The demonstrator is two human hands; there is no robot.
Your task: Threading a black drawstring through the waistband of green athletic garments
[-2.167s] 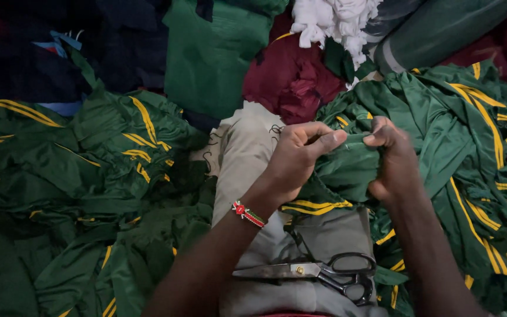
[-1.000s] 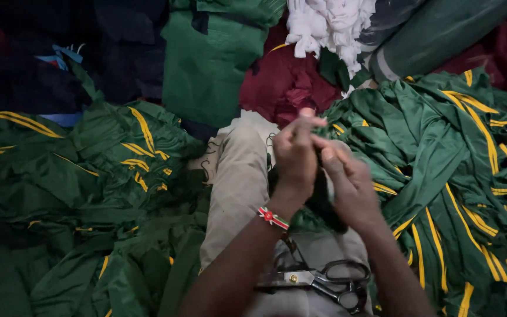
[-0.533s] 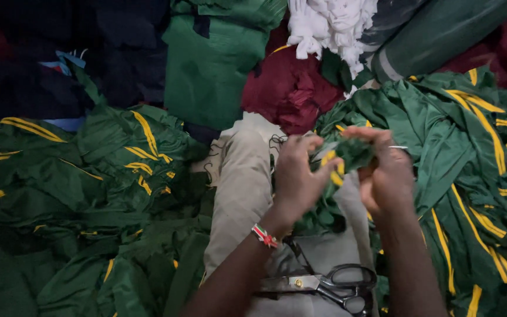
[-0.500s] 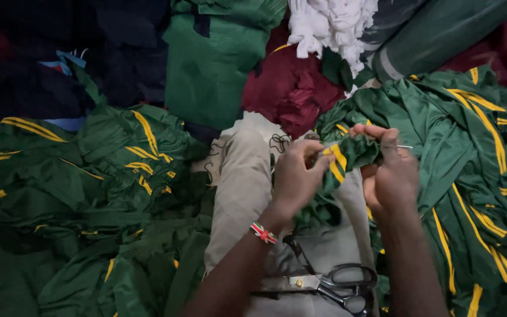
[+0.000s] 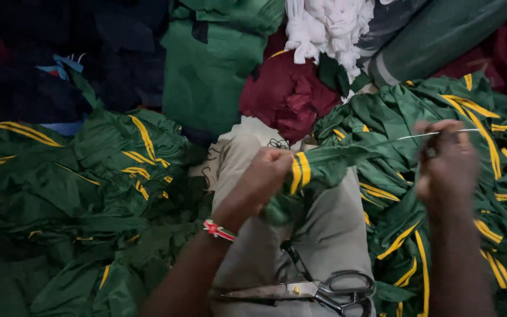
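Moved since half a second ago: right hand [image 5: 448, 167] pulled out to the right, well apart from left hand [image 5: 265, 179]; both had been together over the cloth. Blurred now.

Green piles [image 5: 89, 194] with yellow stripes on both sides of the lap, more green cloth [image 5: 212, 64] folded at top centre, dark red cloth [image 5: 291, 94] just behind the knee, white cloth [image 5: 330, 26] bunched above it, dark cloth [image 5: 30, 58] top left. Grey-green roll [image 5: 441, 35] lying slantwise top right.

Khaki trouser leg [image 5: 318, 229] running up the middle, carrying the work.

Green piece [image 5: 324, 167] with a yellow double band bunched in left hand, over the knee, trailing off right into the pile. Left grip: fist fully closed on that piece. Red-and-white bracelet [image 5: 218, 230] on left wrist.

Right grip: fingertips pinched shut on a needle [image 5: 438, 134], thin and bright, pointing left toward the cloth. Thread not resolvable past the blur.

Scissors [image 5: 312, 290] flat on the thigh at bottom, blades closed and pointing left, black handles to the right, untouched by either hand. Loose dark thread [image 5: 277, 142] lying on the pale cloth near the knee.
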